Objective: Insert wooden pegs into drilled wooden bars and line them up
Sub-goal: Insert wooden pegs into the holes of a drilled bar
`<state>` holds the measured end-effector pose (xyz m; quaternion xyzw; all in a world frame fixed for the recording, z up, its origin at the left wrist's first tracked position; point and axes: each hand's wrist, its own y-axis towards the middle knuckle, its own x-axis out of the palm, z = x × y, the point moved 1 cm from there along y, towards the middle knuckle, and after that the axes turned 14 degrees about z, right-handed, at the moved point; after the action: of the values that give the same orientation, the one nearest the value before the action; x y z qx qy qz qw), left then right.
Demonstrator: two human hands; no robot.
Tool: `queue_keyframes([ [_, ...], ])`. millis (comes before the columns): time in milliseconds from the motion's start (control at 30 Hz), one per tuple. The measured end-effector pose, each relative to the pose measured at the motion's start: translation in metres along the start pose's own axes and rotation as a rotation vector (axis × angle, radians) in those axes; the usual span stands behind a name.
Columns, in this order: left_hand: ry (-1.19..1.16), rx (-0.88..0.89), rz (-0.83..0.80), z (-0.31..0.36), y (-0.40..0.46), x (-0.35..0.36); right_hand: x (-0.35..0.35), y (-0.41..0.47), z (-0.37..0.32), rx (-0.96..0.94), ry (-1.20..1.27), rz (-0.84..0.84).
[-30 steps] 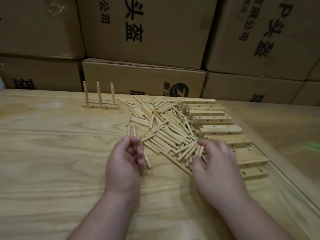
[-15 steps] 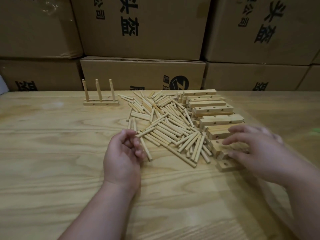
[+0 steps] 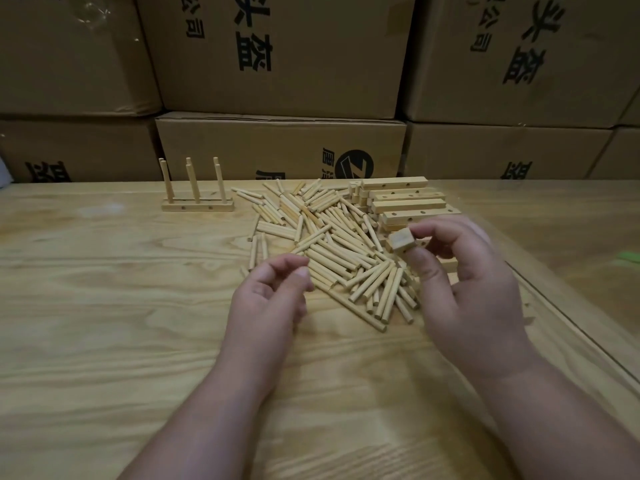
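The right hand is now lifting a drilled bar clear of the stack; half a second ago it was only reaching flat across the near bars at the right of the table, and a second ago it was resting on the pegs. Thumb and fingers are pinching the bar near its end, so that its square end face is pointing toward the camera and most of its length is hiding behind the fingers. The left hand is hovering just left of it, fingers loosely curled and thumb near the forefinger; I cannot tell whether it is carrying a peg, since nothing is showing between the fingers.

In my judgement the person is starting a fresh assembly: a bar is in hand, and the next thing wanted is a peg from the pile to press into one of its holes.

Just beyond both hands the loose pegs are lying in a scattered heap across the middle of the table. To the far right of the heap the remaining bars are sitting stacked, holes facing up. At the far left one finished bar is standing alone with upright pegs in it, well apart from the heap. Cardboard boxes are forming a wall behind the table.
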<state>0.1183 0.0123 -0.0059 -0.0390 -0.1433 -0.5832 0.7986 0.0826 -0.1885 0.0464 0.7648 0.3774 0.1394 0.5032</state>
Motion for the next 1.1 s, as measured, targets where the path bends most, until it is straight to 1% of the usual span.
queue_keyframes([
  [67, 0.046, 0.04, -0.078, 0.0, -0.003, 0.001, 0.008, -0.006, -0.006, 0.005, 0.108, 0.051],
  [100, 0.056, 0.054, -0.133, 0.002, -0.005, 0.002, 0.011, -0.008, -0.008, 0.038, 0.161, 0.068],
  [167, 0.106, 0.105, -0.234, 0.004, -0.007, 0.002, 0.017, -0.013, -0.011, 0.157, 0.269, 0.092],
  [200, 0.137, 0.137, -0.26, 0.005, -0.008, 0.003, 0.019, -0.015, -0.013, 0.216, 0.318, 0.1],
  [267, 0.157, 0.17, -0.279, 0.006, -0.01, 0.005, 0.024, -0.018, -0.018, 0.308, 0.404, 0.11],
  [367, 0.089, 0.133, -0.279, 0.007, -0.011, 0.006, 0.029, -0.02, -0.025, 0.404, 0.49, 0.106],
  [533, 0.047, 0.117, -0.254, 0.005, -0.009, 0.006, 0.032, -0.022, -0.017, 0.492, 0.502, 0.056],
  [567, 0.051, 0.109, -0.235, 0.004, -0.008, 0.006, 0.032, -0.023, -0.013, 0.481, 0.46, 0.032],
  [600, 0.046, 0.096, -0.209, 0.004, -0.007, 0.006, 0.031, -0.025, -0.007, 0.429, 0.37, 0.0],
  [700, -0.018, 0.031, -0.104, 0.002, -0.003, 0.004, 0.032, -0.027, 0.009, 0.13, -0.018, -0.137],
  [733, -0.033, 0.003, -0.077, 0.001, -0.001, 0.004, 0.034, -0.028, 0.014, 0.087, -0.107, -0.184],
  [900, -0.095, -0.118, 0.028, -0.003, 0.005, 0.001, 0.04, -0.029, 0.025, 0.126, -0.408, -0.367],
  [1000, -0.181, -0.17, 0.035, -0.002, 0.006, 0.0, 0.041, -0.028, 0.028, 0.115, -0.537, -0.422],
  [1100, -0.259, -0.18, -0.001, 0.003, 0.004, 0.0, 0.041, -0.029, 0.028, 0.1, -0.609, -0.475],
])
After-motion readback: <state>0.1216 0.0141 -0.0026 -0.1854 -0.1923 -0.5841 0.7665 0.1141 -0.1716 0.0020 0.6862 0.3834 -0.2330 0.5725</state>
